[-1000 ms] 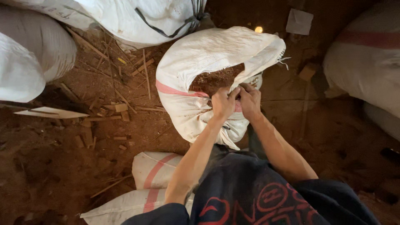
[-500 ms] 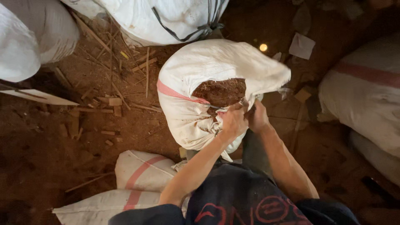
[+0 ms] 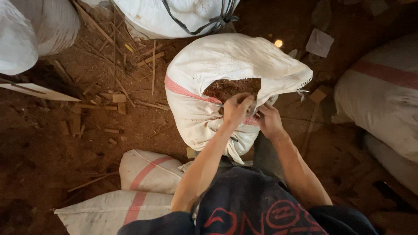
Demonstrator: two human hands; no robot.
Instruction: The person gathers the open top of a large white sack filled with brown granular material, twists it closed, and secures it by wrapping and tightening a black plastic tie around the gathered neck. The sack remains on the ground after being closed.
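Fingers of my left hand (image 3: 237, 109) and right hand (image 3: 269, 122) pinch the white woven sack (image 3: 217, 65) mouth shut over brown sawdust (image 3: 230, 88); tying it calls for twine.

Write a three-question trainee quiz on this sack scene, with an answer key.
1. True or false: both the left hand and the right hand are at the mouth of the open sack.
2. What fills the open sack? A) brown sawdust-like material B) water C) stones
3. What colour is the stripe on the flat sacks lying by the person's left arm?

Key: 1 true; 2 A; 3 red or pink.
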